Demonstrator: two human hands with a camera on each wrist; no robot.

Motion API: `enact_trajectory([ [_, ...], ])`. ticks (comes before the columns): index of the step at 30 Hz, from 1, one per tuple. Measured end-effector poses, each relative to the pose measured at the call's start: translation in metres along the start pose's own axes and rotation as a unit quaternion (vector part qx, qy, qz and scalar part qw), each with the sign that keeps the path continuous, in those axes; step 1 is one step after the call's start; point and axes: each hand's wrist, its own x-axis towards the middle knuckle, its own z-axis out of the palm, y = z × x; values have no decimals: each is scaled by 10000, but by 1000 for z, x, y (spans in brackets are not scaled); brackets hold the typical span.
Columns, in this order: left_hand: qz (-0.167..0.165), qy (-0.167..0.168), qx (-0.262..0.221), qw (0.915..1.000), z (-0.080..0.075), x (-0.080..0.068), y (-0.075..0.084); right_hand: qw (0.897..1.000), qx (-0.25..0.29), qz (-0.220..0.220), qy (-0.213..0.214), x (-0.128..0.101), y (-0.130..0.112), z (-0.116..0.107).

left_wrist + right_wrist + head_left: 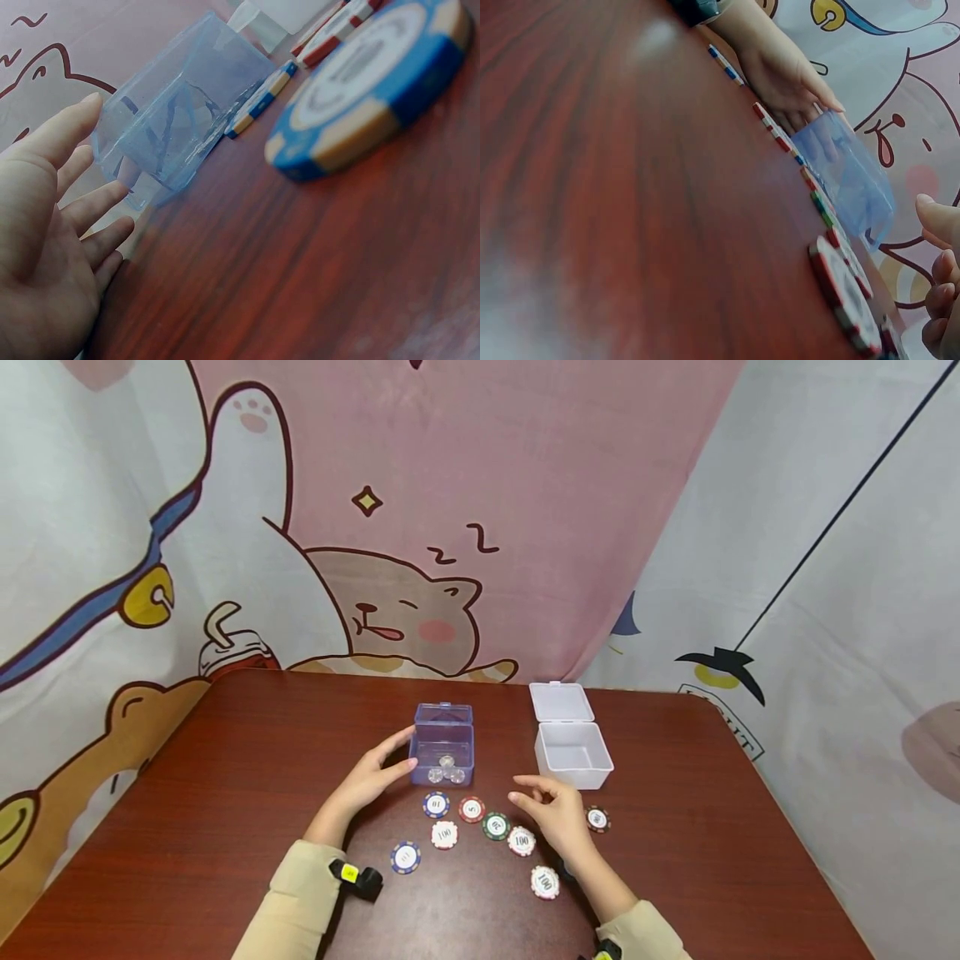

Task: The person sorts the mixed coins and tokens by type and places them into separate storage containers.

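Head view: left hand point(369, 779) at the left side of a clear blue box point(442, 745) on the red-brown tabletop point(225, 793), fingers straight along its wall, grip released, nothing clasped; box open, lid upright behind it, a few clear pieces lying inside. Right hand point(557, 814) just above the tabletop in front of a white box point(572, 752), fingers loosely curled, nothing held, grip relaxed. White box open too, lid tipped back. Poker chips spread in front of the two boxes: a blue chip point(436, 804), a red chip point(472, 809), a green chip point(496, 826), a white chip marked 100 point(445, 835), another blue chip point(406, 857) nearest the left sleeve, further chips beside and partly under the right hand. Cartoon-printed cloth point(450, 510) hanging behind. Left wrist view: left hand point(52, 247) with palm open and fingers extended toward the blue box point(180, 105), fingertips just beside its wall; whether touching, cannot tell; a blue chip point(367, 90) large and blurred in the foreground. Right wrist view: row of chips seen edge-on along the tabletop, blue box point(851, 180) beyond with the left hand point(780, 75) against it, right fingertips point(941, 270) curled at the frame's edge, holding nothing.
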Motion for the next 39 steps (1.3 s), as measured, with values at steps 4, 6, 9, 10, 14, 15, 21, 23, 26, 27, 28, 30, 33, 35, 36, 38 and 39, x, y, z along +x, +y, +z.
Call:
enact_trajectory([
  [4,-17,20,39,10000,0,0,-1,9998,95,188,-67,-4,2,-7],
  [6,-30,36,44,10000,0,0,-1,9995,141,271,-99,-5,4,-10],
  [9,-61,41,18,10000,0,-1,0,9996,-39,258,-52,-7,5,-16],
  [10,-63,39,18,10000,0,-1,1,9996,-161,215,-10,-7,6,-17],
  [14,-45,30,18,10000,1,0,0,9950,-961,-86,249,-8,11,-24],
  [15,-38,35,17,10000,1,0,0,9940,-1043,-137,286,-8,12,-26],
  [21,-80,47,84,9999,1,0,-1,9915,-1226,-185,392,-9,17,-33],
  [23,-108,39,86,9999,0,0,-1,9904,-1318,-130,396,-10,18,-33],
  [26,-110,31,67,9999,0,0,-1,9886,-1454,-84,370,-10,19,-34],
  [27,-116,29,61,9999,0,0,0,9879,-1503,-86,365,-10,19,-34],
  [28,-102,29,55,9999,0,1,-1,9872,-1551,-107,368,-10,19,-34],
  [30,-90,35,57,9999,0,1,-1,9855,-1648,-122,380,-10,19,-33],
  [33,-62,49,75,9999,1,1,-2,9822,-1826,-183,390,-10,20,-33],
  [35,-42,49,75,10000,1,1,-2,9797,-1955,-197,389,-10,20,-32],
  [36,-32,46,63,10000,1,1,-2,9784,-2024,-203,378,-10,20,-32],
  [38,-4,40,40,10000,1,1,-2,9754,-2166,-186,353,-11,21,-32],
  [39,11,37,26,10000,1,1,-2,9734,-2260,-174,331,-11,21,-31],
])
